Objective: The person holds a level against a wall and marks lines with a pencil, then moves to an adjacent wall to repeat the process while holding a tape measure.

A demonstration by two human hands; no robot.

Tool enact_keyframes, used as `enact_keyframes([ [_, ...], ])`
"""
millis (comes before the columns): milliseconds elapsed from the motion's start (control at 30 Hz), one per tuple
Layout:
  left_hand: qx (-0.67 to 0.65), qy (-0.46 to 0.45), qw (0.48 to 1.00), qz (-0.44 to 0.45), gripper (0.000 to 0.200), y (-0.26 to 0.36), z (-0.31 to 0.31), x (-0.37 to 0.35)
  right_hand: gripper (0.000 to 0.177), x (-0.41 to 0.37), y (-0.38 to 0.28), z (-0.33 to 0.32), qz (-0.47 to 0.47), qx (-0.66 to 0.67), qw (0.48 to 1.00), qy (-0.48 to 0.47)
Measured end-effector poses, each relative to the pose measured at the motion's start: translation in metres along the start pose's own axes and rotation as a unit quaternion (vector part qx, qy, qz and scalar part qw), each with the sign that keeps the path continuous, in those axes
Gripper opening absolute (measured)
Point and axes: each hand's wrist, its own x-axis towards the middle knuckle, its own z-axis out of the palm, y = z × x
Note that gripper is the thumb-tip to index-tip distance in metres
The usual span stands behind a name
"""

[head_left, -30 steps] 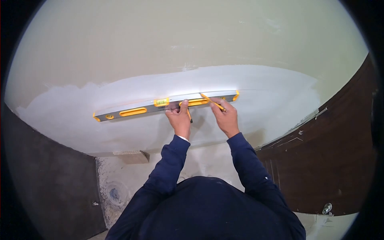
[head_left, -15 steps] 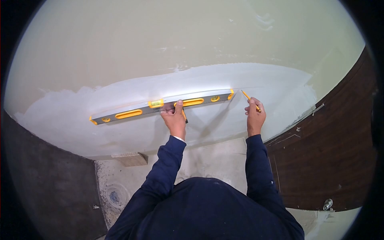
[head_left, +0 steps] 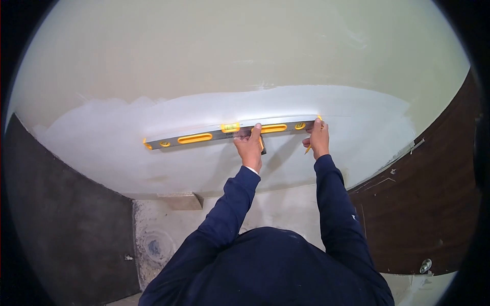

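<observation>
A long grey spirit level point(head_left: 215, 135) with yellow end caps and vials lies against the wall, its left end slightly lower in view. My left hand point(head_left: 249, 149) grips it right of the centre vial, thumb on the front face. Below that grip pokes out a small black and yellow object point(head_left: 263, 145), whose kind I cannot make out. At the level's right end, my right hand point(head_left: 320, 139) has its fingertips on the yellow cap. A yellow pencil point(head_left: 308, 149) is held in the same hand, point downward and partly hidden by the fingers.
White filler point(head_left: 97, 127) covers a broad band of the beige wall point(head_left: 214, 51). Dark brown panels stand at the right point(head_left: 418, 188) and left point(head_left: 71, 219). A tile-like block point(head_left: 179, 202) rests at the wall's foot, near a round floor drain point(head_left: 154, 247).
The spirit level has shifted right along the wall with my left hand. My right hand has gone from holding the pencil point at the wall to touching the level's right end, the pencil now pointing down.
</observation>
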Motion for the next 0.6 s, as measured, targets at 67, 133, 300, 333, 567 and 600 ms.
enact_keyframes([
  [67,-0.010,0.001,1.000,-0.016,0.025,-0.002,-0.005,0.004,0.062,0.003,0.006,-0.001,-0.001,-0.028,1.000,0.007],
  [133,-0.021,0.044,0.998,-0.033,0.020,-0.002,-0.002,0.005,0.059,0.003,0.009,-0.009,-0.018,-0.022,0.999,-0.019],
  [300,0.023,0.086,0.995,-0.045,0.017,0.020,-0.016,0.009,0.050,-0.002,0.031,0.003,-0.062,-0.013,0.997,-0.035],
  [333,0.035,0.098,0.994,-0.031,0.017,0.024,-0.024,0.012,0.046,-0.005,0.036,0.007,-0.087,-0.013,0.995,-0.047],
  [567,0.100,0.122,0.988,0.004,0.019,0.092,-0.094,0.042,0.030,-0.032,0.037,0.082,-0.126,-0.049,0.987,-0.089],
  [600,0.105,0.124,0.987,0.009,0.019,0.086,-0.086,0.037,0.030,-0.025,0.041,0.075,-0.125,-0.043,0.987,-0.093],
])
